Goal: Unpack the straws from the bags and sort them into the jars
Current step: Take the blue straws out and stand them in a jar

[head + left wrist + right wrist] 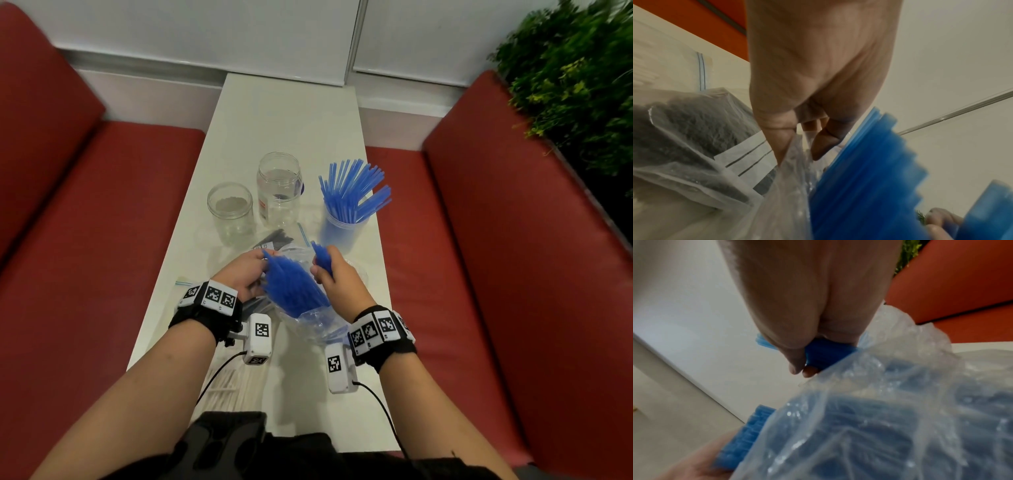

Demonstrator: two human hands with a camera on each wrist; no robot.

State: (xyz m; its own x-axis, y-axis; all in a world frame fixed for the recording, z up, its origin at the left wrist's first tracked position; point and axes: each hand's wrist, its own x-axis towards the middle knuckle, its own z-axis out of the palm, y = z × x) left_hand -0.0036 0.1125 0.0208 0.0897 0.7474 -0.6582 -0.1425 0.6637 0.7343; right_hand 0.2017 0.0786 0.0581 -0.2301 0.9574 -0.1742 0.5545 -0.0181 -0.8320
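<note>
A clear plastic bag [310, 320] full of blue straws [291, 284] hangs above the near middle of the white table [291, 113]. My left hand [245, 274] pinches the bag's rim [795, 151] at the left side of its mouth. My right hand [330, 274] grips a small bunch of blue straws [322, 255] pulled part way out of the bag [879, 426]; the bunch [824, 352] shows between thumb and fingers. A jar [344, 226] at the right holds several blue straws [352, 188]. Two clear jars, a short one [231, 212] and a taller one [279, 188], stand further left.
A bag of black straws [275, 240] lies behind my hands and shows grey [694, 129] in the left wrist view. A zip bag of white straws [229, 385] lies near the table's front edge. Red bench seats [113, 192] flank the table; a green plant [575, 78] stands far right.
</note>
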